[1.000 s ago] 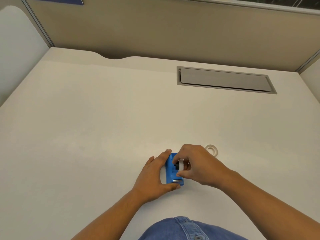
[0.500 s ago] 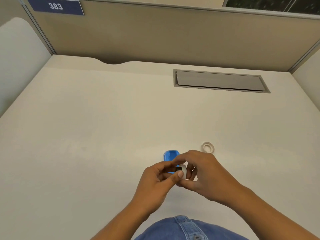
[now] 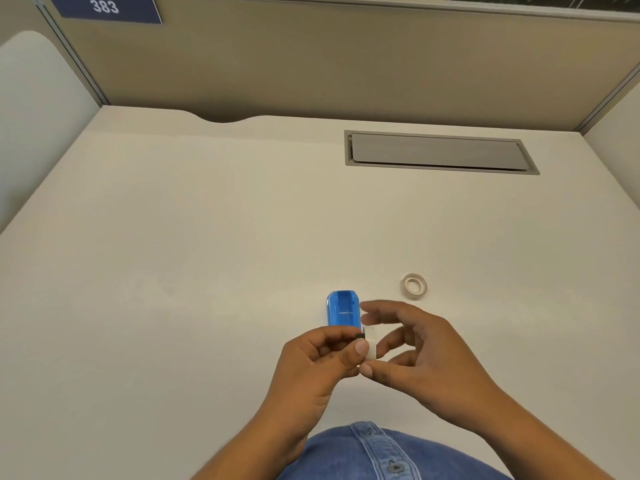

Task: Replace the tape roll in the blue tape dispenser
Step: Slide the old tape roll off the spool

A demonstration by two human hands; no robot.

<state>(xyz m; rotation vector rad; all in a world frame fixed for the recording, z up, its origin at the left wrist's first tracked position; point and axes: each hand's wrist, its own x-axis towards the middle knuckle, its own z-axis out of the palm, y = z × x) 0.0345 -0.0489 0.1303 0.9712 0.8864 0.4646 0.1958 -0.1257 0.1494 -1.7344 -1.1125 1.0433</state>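
The blue tape dispenser (image 3: 342, 310) lies on the desk with its cavity facing up and nothing in it. Just in front of it, above the desk, both hands meet around a white tape roll (image 3: 370, 341) with a small black hub piece (image 3: 358, 336) on its left side. My left hand (image 3: 318, 362) pinches the hub side with thumb and fingers. My right hand (image 3: 415, 351) holds the roll's right side between thumb and fingers. A second tape roll (image 3: 414, 286) lies flat on the desk to the right of the dispenser.
The white desk (image 3: 173, 271) stretches wide to the left and back. A grey cable hatch (image 3: 436, 152) is set in the desk at the back right. Beige partition walls (image 3: 311, 64) close off the back and sides.
Both hands have lifted the tape roll with its hub out of the dispenser and drawn it toward me. The dispenser now lies uncovered on the desk.
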